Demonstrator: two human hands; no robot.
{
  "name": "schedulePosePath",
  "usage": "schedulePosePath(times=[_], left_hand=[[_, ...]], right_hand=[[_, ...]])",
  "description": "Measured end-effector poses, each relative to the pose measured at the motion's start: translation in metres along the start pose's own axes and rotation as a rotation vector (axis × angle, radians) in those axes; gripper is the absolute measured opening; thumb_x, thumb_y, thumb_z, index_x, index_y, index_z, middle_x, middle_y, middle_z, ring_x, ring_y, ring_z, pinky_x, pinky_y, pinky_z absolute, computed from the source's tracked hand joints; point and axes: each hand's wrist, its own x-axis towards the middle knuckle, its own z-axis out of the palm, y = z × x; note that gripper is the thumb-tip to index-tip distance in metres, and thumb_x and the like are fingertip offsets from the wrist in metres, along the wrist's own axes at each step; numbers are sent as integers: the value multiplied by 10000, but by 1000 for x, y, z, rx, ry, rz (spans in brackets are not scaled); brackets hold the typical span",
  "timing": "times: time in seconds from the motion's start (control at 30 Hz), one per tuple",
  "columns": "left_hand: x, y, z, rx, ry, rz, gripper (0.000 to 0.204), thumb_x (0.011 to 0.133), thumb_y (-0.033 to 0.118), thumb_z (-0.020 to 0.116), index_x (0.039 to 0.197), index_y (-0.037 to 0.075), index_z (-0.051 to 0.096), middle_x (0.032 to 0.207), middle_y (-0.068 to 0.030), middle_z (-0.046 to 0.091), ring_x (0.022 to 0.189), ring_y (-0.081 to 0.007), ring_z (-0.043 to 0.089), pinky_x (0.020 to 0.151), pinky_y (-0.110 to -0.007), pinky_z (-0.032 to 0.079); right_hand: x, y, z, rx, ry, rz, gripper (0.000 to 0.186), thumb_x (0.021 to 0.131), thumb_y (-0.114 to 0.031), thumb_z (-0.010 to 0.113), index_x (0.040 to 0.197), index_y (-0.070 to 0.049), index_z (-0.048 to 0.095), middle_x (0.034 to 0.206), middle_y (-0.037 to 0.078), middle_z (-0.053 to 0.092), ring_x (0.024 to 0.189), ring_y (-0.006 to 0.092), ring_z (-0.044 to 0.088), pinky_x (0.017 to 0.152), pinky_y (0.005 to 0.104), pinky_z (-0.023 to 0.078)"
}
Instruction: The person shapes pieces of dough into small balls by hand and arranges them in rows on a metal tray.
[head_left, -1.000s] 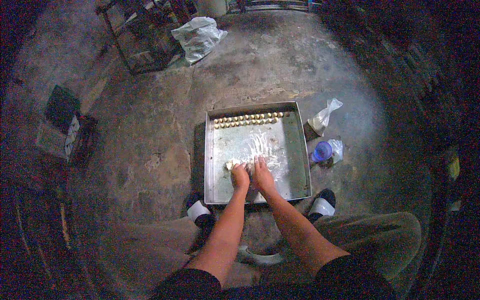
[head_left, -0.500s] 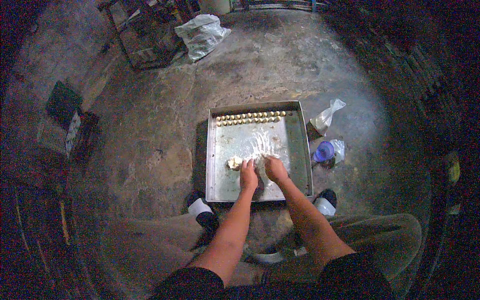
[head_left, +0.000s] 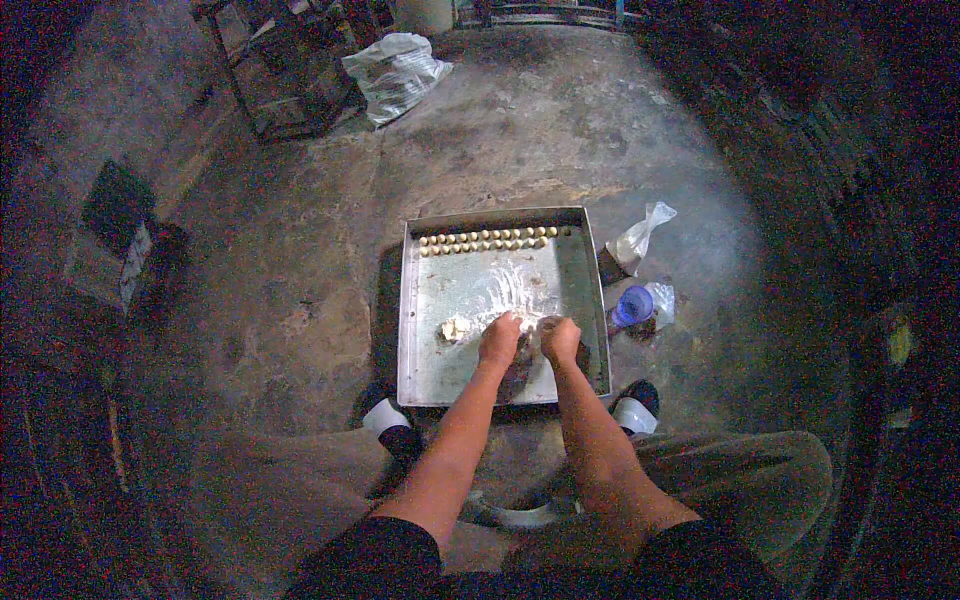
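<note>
A shallow square metal tray (head_left: 404,320) sits on the floor in front of me. Along its far side run two rows of small pale dough balls (head_left: 485,241). White flour (head_left: 510,288) is smeared across the middle. My left hand (head_left: 499,342) is closed over the floured part, just right of a loose lump of dough (head_left: 455,330). Beside it, a small gap away, my right hand (head_left: 560,340) is closed too, its fingers curled inward. Whatever either hand pinches is too small or hidden to make out.
Right of the tray stand a blue-purple cup (head_left: 633,306), a clear plastic bag (head_left: 661,304) and a tied bag of white powder (head_left: 640,240). My shoes flank the tray's near corners. Farther off are a white sack (head_left: 397,77) and a dark frame (head_left: 285,85).
My left hand has drawn away from the dough lump, and its fingers have curled in. The right hand has shifted slightly right over the tray. The whole view has moved a little.
</note>
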Motion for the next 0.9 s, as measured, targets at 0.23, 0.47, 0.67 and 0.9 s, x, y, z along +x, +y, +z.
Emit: schedulePosePath(times=[0.23, 0.47, 0.67, 0.9], left_hand=[[5, -9, -18, -398, 23, -78, 307, 744, 59, 630, 1045, 61, 689, 942, -182, 685, 869, -301, 671, 801, -368, 526], [9, -14, -41, -565, -215, -120, 304, 768, 153, 696, 1055, 56, 685, 992, -154, 691, 889, -285, 678, 818, -345, 514], [7, -29, -54, -434, -222, -229, 319, 778, 227, 719, 1054, 69, 689, 974, -137, 701, 875, -265, 681, 796, -348, 512], [3, -42, -28, -508, -134, -345, 315, 778, 193, 707, 1068, 73, 685, 987, -157, 691, 923, -289, 672, 825, -369, 513]], right_hand=[[8, 6, 31, 64, 43, -12, 193, 816, -190, 646, 925, -46, 715, 852, 162, 698, 762, 310, 675, 707, 380, 520], [17, 15, 32, 575, -334, 144, 285, 816, -254, 702, 963, -10, 703, 789, 79, 688, 676, 142, 617, 594, 315, 482], [11, 3, 19, 445, -346, 148, 360, 787, -270, 742, 1022, -1, 693, 856, 109, 710, 703, 165, 653, 634, 318, 522], [29, 5, 23, 323, -544, -149, 296, 803, -136, 653, 1096, -110, 681, 964, 89, 700, 811, 214, 654, 706, 347, 519]])
